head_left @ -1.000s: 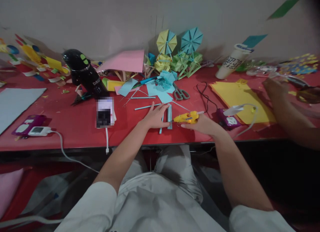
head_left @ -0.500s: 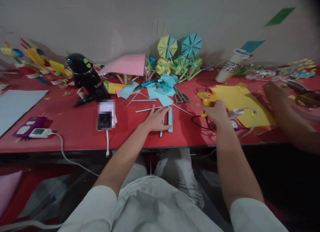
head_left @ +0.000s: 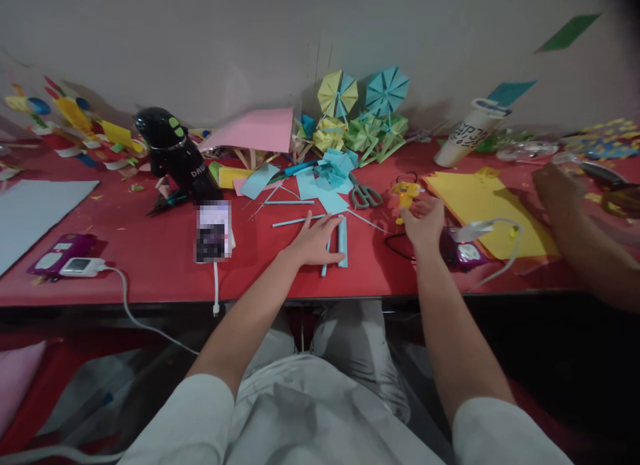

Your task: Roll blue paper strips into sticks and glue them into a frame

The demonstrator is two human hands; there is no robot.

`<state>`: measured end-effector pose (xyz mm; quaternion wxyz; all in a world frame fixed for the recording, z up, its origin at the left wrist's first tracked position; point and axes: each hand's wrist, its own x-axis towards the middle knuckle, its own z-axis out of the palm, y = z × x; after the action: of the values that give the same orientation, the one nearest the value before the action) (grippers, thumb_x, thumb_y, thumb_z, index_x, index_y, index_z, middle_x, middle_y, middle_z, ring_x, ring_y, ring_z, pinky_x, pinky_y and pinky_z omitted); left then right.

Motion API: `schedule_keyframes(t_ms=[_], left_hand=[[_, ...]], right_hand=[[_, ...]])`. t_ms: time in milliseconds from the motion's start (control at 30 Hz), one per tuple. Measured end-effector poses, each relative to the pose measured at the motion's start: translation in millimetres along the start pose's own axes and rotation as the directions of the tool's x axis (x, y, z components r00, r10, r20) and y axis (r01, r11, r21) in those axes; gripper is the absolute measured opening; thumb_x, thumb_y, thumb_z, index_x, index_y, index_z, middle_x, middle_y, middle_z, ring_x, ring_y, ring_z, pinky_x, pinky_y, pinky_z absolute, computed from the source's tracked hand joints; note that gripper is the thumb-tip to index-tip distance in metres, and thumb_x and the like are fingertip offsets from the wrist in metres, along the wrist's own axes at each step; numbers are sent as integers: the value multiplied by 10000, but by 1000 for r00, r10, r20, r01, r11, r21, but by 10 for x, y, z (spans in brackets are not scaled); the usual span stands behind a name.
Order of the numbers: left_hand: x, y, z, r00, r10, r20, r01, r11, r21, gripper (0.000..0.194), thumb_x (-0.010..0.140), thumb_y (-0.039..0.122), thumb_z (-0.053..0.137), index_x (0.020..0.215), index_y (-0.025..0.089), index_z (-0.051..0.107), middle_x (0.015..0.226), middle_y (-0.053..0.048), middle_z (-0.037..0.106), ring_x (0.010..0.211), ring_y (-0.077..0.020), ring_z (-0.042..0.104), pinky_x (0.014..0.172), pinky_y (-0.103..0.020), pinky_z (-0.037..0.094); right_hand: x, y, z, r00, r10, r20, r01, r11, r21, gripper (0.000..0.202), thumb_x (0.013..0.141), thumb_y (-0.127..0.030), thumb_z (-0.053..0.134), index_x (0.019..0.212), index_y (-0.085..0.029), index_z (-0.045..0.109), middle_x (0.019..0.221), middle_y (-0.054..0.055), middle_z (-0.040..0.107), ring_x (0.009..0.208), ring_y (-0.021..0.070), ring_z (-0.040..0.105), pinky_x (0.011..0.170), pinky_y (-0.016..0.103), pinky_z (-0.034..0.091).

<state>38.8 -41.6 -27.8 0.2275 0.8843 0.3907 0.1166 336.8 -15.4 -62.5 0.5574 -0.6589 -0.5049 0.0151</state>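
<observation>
My left hand point(head_left: 317, 241) lies on the red table with its fingers spread, the thumb and fingertips touching a flat blue paper strip point(head_left: 343, 241). Under and beside its palm is a thin blue paper roll point(head_left: 326, 255); another roll point(head_left: 295, 221) lies to the left. Over at the right, my right hand point(head_left: 424, 221) has its fingers curved at a yellow glue gun point(head_left: 409, 193) with a small orange light and a black cord. Whether the fingers grip the gun cannot be made out. Grey scissors point(head_left: 366, 194) lie between the hands, farther back.
Behind are blue paper scraps point(head_left: 327, 191), folded-paper flowers point(head_left: 386, 91) and a pink sheet point(head_left: 255, 130). A black bottle point(head_left: 180, 158) and a phone point(head_left: 213, 231) are left. Yellow sheets point(head_left: 495, 211), a paper cup point(head_left: 465, 135) and another person's hand point(head_left: 557, 185) are right.
My right hand has shifted slightly left and turned at the glue gun, whose body has moved a little left and tilted. A purple device beside it shows more. My left hand stays on the strip.
</observation>
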Motion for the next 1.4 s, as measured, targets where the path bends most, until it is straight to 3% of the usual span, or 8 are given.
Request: schedule_keyframes(t_ms=[67, 133, 167, 233, 300, 400, 633, 1400], left_hand=[[1, 3, -1, 1000, -2, 0, 2, 1000, -2, 896, 787, 496, 692, 1547, 222, 303, 1635, -130, 354, 1553, -324, 226, 1251, -572, -134], [1, 10, -3, 1000, 3, 0, -3, 1000, -5, 876, 792, 487, 687, 1541, 235, 311, 1637, -123, 350, 1554, -321, 223, 1249, -581, -133], [1, 15, -5, 1000, 5, 0, -5, 1000, -5, 869, 793, 479, 687, 1539, 236, 313, 1638, -122, 349, 1556, -320, 219, 1249, -583, -133], [1, 26, -10, 1000, 3, -1, -3, 1000, -3, 873, 788, 465, 696, 1536, 226, 316, 1634, -128, 356, 1557, -318, 216, 1248, -588, -132], [1, 35, -14, 1000, -3, 1, 3, 1000, -3, 887, 776, 456, 710, 1533, 214, 316, 1626, -138, 366, 1555, -314, 225, 1247, -592, -131], [0, 40, -15, 1000, -5, 0, 5, 1000, -3, 899, 764, 435, 722, 1531, 204, 315, 1617, -146, 378, 1550, -308, 242, 1246, -599, -126], [1, 29, 8, 1000, -2, -7, 2, 1000, 14, 885, 776, 434, 701, 1536, 200, 314, 1622, -139, 372, 1551, -305, 235, 1250, -604, -111], [-28, 52, -39, 1000, 5, -9, -4, 1000, 25, 708, 879, 418, 591, 1536, 258, 378, 1666, -61, 300, 1559, -294, 213, 1254, -602, -75]], right_hand=[[-163, -224, -101, 992, -28, -126, 31, 999, 20, 328, 791, -367, 696, 1031, -178, 577, 947, 105, 664, 816, 229, 650, 762, 430, 566], [-321, -479, -172, 992, -126, 24, 123, 987, 106, 197, 873, -345, 617, 993, -188, 619, 883, 83, 683, 731, 200, 641, 662, 369, 556], [-390, -596, -186, 953, -245, 179, 222, 965, 141, 145, 887, -320, 602, 946, -198, 653, 858, 73, 701, 732, 198, 648, 673, 365, 559], [-502, -778, -170, 776, -472, 417, 396, 881, 260, 148, 875, -235, 581, 956, -221, 705, 940, 67, 753, 868, 221, 693, 802, 404, 578], [-584, -871, -115, 603, -586, 542, 458, 810, 366, 276, 857, -155, 536, 1033, -239, 731, 1063, 56, 772, 1019, 237, 702, 953, 457, 558], [-675, -884, -44, 503, -603, 619, 498, 788, 363, 376, 835, -114, 510, 1085, -246, 757, 1167, 49, 764, 1175, 270, 665, 1039, 508, 527], [-783, -822, -116, 461, -537, 707, 575, 787, 224, 403, 858, -107, 497, 1122, -217, 781, 1247, 72, 735, 1298, 323, 593, 1083, 575, 499], [-850, -734, -91, 502, -508, 700, 446, 845, 294, 441, 863, -85, 526, 1210, -244, 745, 1271, 75, 723, 1306, 294, 599, 1106, 569, 502]])
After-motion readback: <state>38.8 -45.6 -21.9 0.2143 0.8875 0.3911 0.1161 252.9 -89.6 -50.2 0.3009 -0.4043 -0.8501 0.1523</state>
